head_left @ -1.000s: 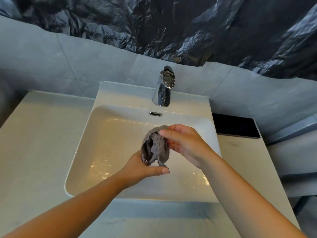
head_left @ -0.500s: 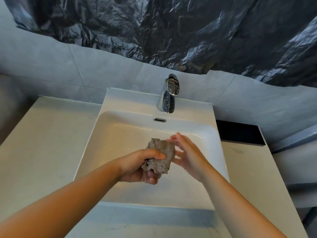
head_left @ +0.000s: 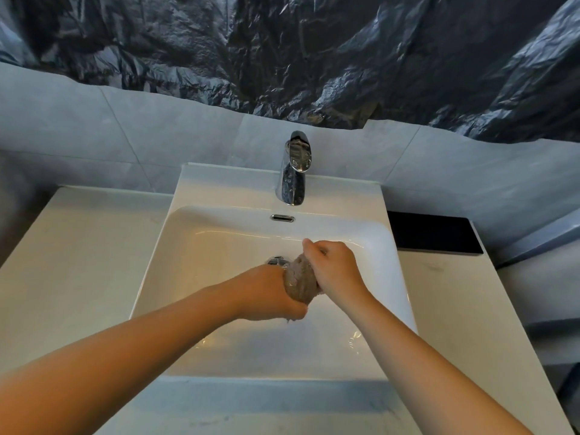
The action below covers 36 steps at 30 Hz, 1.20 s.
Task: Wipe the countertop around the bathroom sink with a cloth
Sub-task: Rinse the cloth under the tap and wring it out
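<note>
The cloth (head_left: 299, 282) is wadded between both hands, so neither has to reach for it. It lies directly right of the left hand (head_left: 270, 293) and directly left of the right hand (head_left: 334, 268), pressed against both. The left hand wraps its fingers round the wad's nearer end, and a small scrap pokes out beneath its palm. The right hand is curled like a fist over the farther end. The wad's long axis runs from the left grip up and away to the right knuckles, roughly toward the faucet (head_left: 293, 174) beyond the hands. This looks like a wringing hold, the two grips set to twist against each other along that axis, though no dripping water shows.

Both hands hang over the sink (head_left: 175, 277) basin, with the drain (head_left: 277, 261) just beyond the left hand's knuckles. The cloth touches no part of the countertop (head_left: 78, 262). One stretch lies well off to the left of the left hand, the other to the right of the right hand, past the basin's rim. Whichever hand takes the cloth has the shorter way to its own side. A dark flat slab (head_left: 433, 233) lies on the right stretch, beyond and to the right of the right hand
</note>
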Each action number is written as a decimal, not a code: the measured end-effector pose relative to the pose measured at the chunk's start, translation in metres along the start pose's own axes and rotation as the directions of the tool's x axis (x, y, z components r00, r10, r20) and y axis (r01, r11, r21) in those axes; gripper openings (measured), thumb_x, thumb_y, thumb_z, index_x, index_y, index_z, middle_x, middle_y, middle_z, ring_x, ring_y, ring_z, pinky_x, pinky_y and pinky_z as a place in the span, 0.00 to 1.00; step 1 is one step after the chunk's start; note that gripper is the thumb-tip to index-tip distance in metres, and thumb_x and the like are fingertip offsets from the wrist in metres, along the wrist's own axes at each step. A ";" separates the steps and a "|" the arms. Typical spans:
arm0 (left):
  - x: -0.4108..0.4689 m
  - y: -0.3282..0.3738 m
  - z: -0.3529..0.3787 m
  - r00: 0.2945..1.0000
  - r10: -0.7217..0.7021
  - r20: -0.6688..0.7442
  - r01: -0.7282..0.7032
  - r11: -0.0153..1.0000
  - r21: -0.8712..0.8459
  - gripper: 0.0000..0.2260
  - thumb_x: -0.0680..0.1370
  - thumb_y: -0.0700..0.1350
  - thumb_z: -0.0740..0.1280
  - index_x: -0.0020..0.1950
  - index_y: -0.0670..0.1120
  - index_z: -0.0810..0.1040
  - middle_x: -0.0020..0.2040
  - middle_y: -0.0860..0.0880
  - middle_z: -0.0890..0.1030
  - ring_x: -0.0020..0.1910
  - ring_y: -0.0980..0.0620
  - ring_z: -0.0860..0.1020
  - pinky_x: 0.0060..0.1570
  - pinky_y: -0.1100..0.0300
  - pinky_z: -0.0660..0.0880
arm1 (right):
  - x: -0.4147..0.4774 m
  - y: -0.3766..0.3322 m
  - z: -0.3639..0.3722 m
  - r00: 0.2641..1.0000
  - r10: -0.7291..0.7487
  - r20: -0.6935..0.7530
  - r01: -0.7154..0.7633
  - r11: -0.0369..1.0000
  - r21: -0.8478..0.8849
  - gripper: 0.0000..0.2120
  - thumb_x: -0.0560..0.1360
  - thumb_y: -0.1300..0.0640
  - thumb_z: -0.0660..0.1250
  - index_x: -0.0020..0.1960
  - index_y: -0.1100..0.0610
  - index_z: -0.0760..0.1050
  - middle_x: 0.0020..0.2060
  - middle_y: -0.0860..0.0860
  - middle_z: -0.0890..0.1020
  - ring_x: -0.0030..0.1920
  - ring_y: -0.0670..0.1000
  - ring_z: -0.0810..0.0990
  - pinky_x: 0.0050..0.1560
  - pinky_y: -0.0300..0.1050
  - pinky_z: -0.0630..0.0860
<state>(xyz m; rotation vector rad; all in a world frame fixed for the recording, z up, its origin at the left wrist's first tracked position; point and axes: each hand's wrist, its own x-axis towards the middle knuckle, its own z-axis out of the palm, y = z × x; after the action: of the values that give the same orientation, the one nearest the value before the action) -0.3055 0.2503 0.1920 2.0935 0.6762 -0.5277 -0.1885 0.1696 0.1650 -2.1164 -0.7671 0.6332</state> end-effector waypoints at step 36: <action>0.010 0.014 -0.035 0.971 -0.037 0.236 0.022 0.998 0.067 0.08 0.69 0.46 0.69 0.42 0.42 0.76 0.31 0.49 0.74 0.29 0.52 0.71 0.30 0.63 0.70 | -0.013 0.004 -0.017 0.964 -0.253 0.080 0.262 0.956 -0.130 0.21 0.81 0.47 0.51 0.34 0.50 0.75 0.30 0.50 0.76 0.38 0.52 0.79 0.41 0.45 0.80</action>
<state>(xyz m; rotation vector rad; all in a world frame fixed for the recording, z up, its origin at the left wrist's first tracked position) -0.2850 0.2755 0.2138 2.0385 0.5590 -0.8112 -0.1847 0.1502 0.1742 -2.0802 -1.1304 0.5192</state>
